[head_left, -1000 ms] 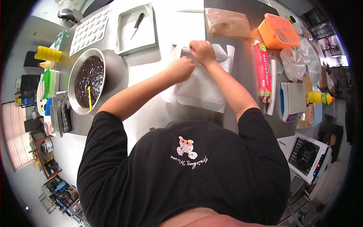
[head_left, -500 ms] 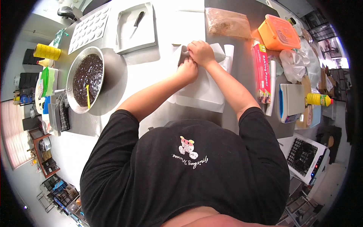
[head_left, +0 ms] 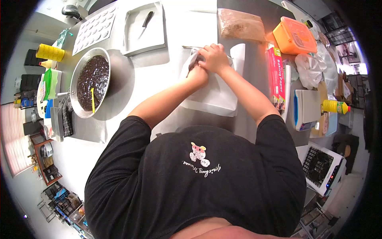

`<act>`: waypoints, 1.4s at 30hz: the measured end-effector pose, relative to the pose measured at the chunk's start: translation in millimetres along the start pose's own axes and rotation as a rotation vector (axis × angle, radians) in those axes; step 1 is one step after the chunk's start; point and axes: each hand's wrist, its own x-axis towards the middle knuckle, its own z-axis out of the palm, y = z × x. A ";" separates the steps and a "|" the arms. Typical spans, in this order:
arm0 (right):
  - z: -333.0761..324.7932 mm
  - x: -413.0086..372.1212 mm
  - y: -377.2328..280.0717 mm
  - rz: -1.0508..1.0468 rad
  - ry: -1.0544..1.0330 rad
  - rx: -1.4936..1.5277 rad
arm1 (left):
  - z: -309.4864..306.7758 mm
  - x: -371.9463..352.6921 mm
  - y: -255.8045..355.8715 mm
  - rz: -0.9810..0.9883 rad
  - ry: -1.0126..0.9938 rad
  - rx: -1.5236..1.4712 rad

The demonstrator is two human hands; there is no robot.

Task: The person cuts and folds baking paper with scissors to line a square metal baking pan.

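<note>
A sheet of white baking paper [head_left: 213, 97] lies in front of me over what looks like a shallow tray, mostly hidden beneath it. At the sheet's far left corner my left hand [head_left: 197, 75] is closed, its fingers gripping the folded paper. My right hand [head_left: 215, 58] bends over the same corner, fingers curled on the paper right beside the left hand. A grey shaded fold shows just left of the fingers. The fingertips are partly hidden. On the right, a flap of the paper stands up past my right wrist.
At left stands a metal bowl [head_left: 106, 89] of dark mixture with a yellow-handled utensil [head_left: 93, 100]. Behind are a square pan [head_left: 162, 42] holding a knife [head_left: 147, 19] and a moulded sheet [head_left: 95, 30]. At right are a baking paper box [head_left: 276, 77] and an orange tub [head_left: 294, 38].
My right hand has shifted slightly right, still on the paper's corner. The curled right edge of the paper has opened into a wider flap. The left hand has barely moved.
</note>
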 end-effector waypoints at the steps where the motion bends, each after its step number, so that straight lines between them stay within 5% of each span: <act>1: -1.0 -1.9 -2.3 0.038 -0.035 -0.062 | 0.0 -2.3 0.4 0.003 0.075 -0.027; 5: 5.7 -10.1 -4.2 0.142 -0.080 -0.136 | 27.2 9.0 -4.8 -0.153 0.233 -0.309; 8: 0.0 -11.4 -3.1 0.148 -0.153 -0.147 | 35.2 12.2 -9.0 -0.045 0.297 -0.135; 10: -9.9 -16.7 5.2 -0.022 0.020 -0.015 | 30.2 8.8 -9.9 -0.033 0.249 -0.061; 13: -10.1 -22.4 21.2 -0.106 0.004 -0.127 | 17.2 1.4 -5.8 -0.022 0.219 0.013; 23: -0.7 -19.9 29.5 0.109 0.012 -0.366 | -4.6 3.7 10.4 -0.066 -0.009 0.272; 30: -1.7 -23.6 25.0 0.115 0.024 -0.341 | -4.1 10.6 9.1 -0.230 0.054 0.055; 32: -7.7 -24.6 15.0 0.106 0.008 -0.318 | -17.4 7.0 10.0 -0.152 -0.076 0.155; 35: -32.4 -28.0 -11.2 0.190 0.146 -0.246 | -28.6 -1.1 -7.3 -0.133 -0.008 -0.236; 39: -63.5 -70.7 -66.6 0.160 0.111 0.086 | -85.0 -68.2 -24.4 0.048 0.297 -0.382; 42: -80.0 -113.8 -113.7 0.060 -0.203 0.290 | -83.4 -103.6 -67.5 0.248 0.392 -0.110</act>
